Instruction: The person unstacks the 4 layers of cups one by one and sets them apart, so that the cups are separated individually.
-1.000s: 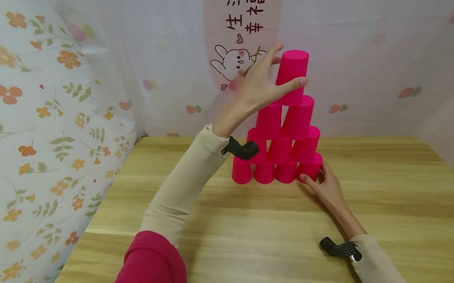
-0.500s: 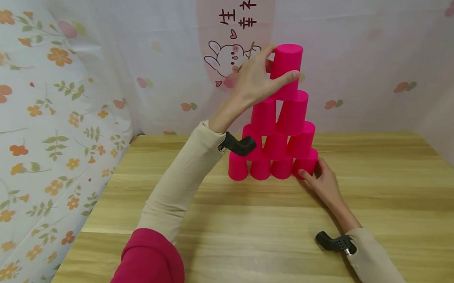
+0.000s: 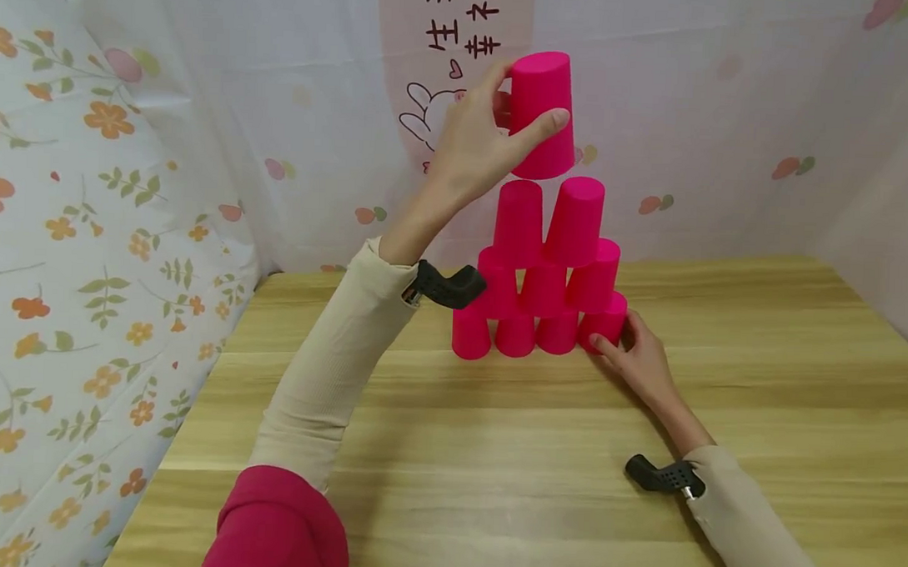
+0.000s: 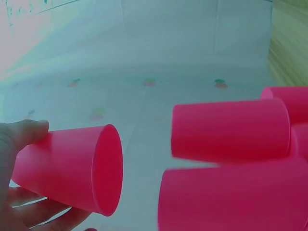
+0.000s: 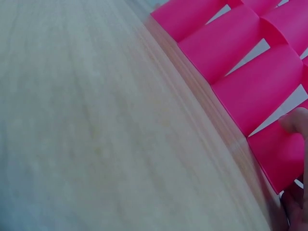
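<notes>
My left hand (image 3: 477,138) grips a pink cup (image 3: 542,124), upside down and slightly tilted, in the air above the stack. In the left wrist view this cup (image 4: 62,168) shows its open rim, apart from the two cups of the upper row. Below it stands a pyramid of upturned pink cups in three rows, with two cups on top, one being the right-hand cup (image 3: 576,221). At the right end of the bottom row my right hand (image 3: 641,361) holds the corner cup (image 3: 603,324), thumb in front and fingers behind; the right wrist view shows that cup (image 5: 279,151) too.
The pyramid stands towards the back of a wooden table (image 3: 493,452). A pale printed cloth (image 3: 729,160) hangs behind it, and a flowered cloth (image 3: 108,305) hangs at the left. Each wrist wears a black mount, such as the right wrist mount (image 3: 661,474).
My left hand has taken hold of the top cup and lifted it up and left, off the two cups beneath. My right hand stays at the corner cup. The head view has shifted slightly.
</notes>
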A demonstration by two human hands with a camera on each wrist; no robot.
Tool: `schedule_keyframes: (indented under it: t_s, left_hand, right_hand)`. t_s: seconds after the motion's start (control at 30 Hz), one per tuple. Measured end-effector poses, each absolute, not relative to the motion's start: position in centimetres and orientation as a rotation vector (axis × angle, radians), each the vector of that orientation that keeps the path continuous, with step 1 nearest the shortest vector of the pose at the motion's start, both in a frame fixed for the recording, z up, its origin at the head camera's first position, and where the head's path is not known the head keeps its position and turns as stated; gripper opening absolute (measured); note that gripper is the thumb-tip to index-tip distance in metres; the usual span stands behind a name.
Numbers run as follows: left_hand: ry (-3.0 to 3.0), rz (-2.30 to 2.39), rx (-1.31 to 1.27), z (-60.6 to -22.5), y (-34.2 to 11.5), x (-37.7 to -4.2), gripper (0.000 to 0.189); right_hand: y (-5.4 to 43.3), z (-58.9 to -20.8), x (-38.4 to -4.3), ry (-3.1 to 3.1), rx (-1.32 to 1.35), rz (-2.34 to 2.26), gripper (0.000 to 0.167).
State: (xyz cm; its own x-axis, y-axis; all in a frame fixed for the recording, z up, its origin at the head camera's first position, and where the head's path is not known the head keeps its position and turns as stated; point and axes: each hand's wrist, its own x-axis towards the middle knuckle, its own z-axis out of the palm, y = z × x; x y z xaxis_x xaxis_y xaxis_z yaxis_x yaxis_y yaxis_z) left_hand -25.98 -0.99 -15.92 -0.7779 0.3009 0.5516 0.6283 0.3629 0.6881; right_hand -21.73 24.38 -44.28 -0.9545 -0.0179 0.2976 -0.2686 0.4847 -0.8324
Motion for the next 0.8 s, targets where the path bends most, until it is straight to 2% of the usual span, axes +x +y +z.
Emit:
schedule_keyframes:
  t_s: [0.4, 0.8]
  left_hand:
    - [-2.223, -1.259, -0.800, -15.7, -4.5, -26.6, 0.059]
    - [-2.265, -1.199, -0.612, -20.8, -11.1, -27.2, 0.054]
  right_hand:
    - [24.3, -44.4, -21.5, -2.496, 0.208, 1.405, 0.058]
    - [24.2, -44.2, -21.4, -2.474, 0.251, 1.425, 0.056]
